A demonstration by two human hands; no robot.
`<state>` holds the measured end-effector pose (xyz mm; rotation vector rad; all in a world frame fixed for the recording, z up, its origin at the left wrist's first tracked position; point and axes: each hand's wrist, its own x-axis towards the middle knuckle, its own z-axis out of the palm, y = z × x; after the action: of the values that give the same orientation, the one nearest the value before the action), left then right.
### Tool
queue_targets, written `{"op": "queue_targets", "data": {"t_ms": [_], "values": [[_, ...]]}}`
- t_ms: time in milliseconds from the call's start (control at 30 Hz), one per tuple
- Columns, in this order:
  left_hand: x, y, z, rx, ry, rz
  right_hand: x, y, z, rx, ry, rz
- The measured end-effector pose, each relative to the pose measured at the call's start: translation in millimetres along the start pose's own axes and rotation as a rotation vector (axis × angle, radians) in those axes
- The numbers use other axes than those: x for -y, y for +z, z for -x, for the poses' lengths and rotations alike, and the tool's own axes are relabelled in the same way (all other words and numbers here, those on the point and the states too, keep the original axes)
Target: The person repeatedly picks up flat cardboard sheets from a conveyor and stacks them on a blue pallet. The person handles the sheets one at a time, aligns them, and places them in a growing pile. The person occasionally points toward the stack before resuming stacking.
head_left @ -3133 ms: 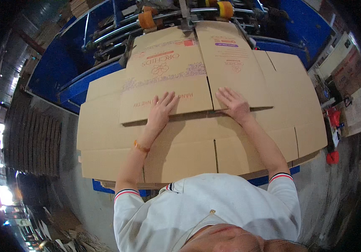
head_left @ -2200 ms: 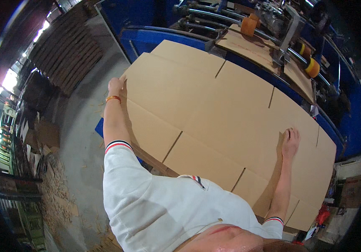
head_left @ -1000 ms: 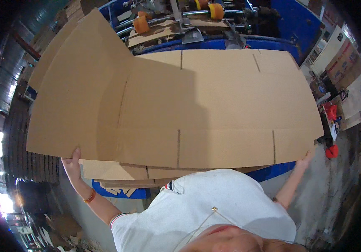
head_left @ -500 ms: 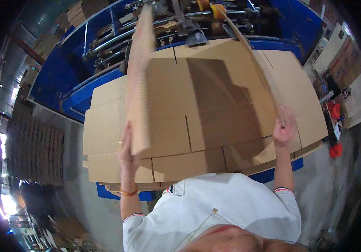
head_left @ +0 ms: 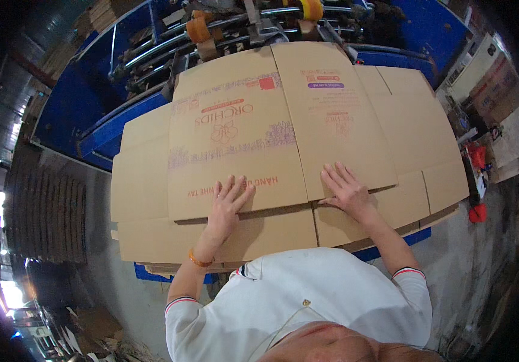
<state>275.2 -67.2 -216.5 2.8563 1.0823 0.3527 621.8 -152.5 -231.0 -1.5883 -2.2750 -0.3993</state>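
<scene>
- Carton point(head_left: 247, 154): centre of the clock face used here; folded flat on a pile point(head_left: 440, 139) of plain brown sheets. Two printed panels, the wider toward 9 o'clock and the narrower toward 3, meet along a thin seam running roughly from 12 to 6.
- Left hand point(head_left: 226, 208): at about 7 o'clock, resting on the wider panel beside its near edge. Fingers extended and slightly spread, pads down, clasping nothing; thumb not clearly visible.
- Right hand point(head_left: 348, 193): at about 4 o'clock, on the narrower panel. Fingers extended and close together, flat on the board; thumb apart, pointing toward 9 o'clock along the near edge. Whether its tip goes under the edge cannot be told.
- Surface: smooth, matt cardboard with purple patterned bands, a red flower outline and inverted lettering.
- Pile: broad, slotted and creased sheets projecting past the carton toward 9, 3 and 6 o'clock; blue support point(head_left: 148, 273) beneath.
- Machine point(head_left: 66, 120): spans 11 to 1 o'clock; blue panels, shiny round metal bars point(head_left: 151, 51), squat orange roller point(head_left: 198, 28).
- Bracelet point(head_left: 200, 258): orange ring around the left wrist.
- Stack point(head_left: 48, 211): dark, ridged layers between 8 and 9 o'clock.
</scene>
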Motion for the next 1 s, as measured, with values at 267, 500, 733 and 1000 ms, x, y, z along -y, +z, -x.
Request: {"op": "queue_targets", "data": {"t_ms": [267,500,733,1000], "values": [[70.2,6.1,-94.8,-0.096,0.011,-0.106,-71.9,39.8,-89.2,-0.085,0.0,-0.042],[107.5,9.2,-170.5,-0.197,-0.185,-0.352,-141.2,88.4,-174.2,-0.115,0.324,-0.027],[225.7,1.2,-35.4,-0.229,-0.552,-0.497,-142.9,81.1,-130.9,-0.028,0.454,-0.115],[303.0,-60.4,156.4,-0.175,-1.603,-0.34,-120.9,54.4,-80.6,0.023,0.373,-0.135]]}}
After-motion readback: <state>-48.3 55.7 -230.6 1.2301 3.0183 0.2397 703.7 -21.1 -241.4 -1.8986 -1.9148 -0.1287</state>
